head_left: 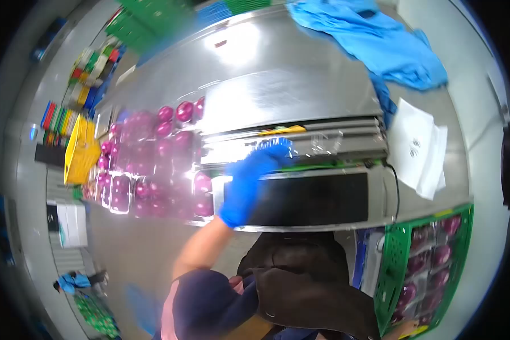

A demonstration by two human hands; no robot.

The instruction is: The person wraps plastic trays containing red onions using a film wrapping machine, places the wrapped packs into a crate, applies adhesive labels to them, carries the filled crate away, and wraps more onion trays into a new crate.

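My left hand (249, 175), in a blue glove, reaches over the slotted metal machine (351, 141), above the dark panel (317, 198) at its near side. Motion smears its fingers, and their grip cannot be made out. Shiny clear plastic (326, 143) lies along the slot to their right. Left of this hand, clear packs of round purple produce (153, 164) cover the table's left part. At the lower right, bare skin of my right arm (401, 330) shows by the bottom of a green crate (392, 272) holding similar packs; the fingers are hidden.
A blue garment (379, 48) and white papers (416, 147) lie at the table's right. A black cable (398, 192) runs beside the machine. A yellow basket (80, 152) stands left, green crates (147, 25) beyond the table. A person in blue (73, 282) is far off at lower left.
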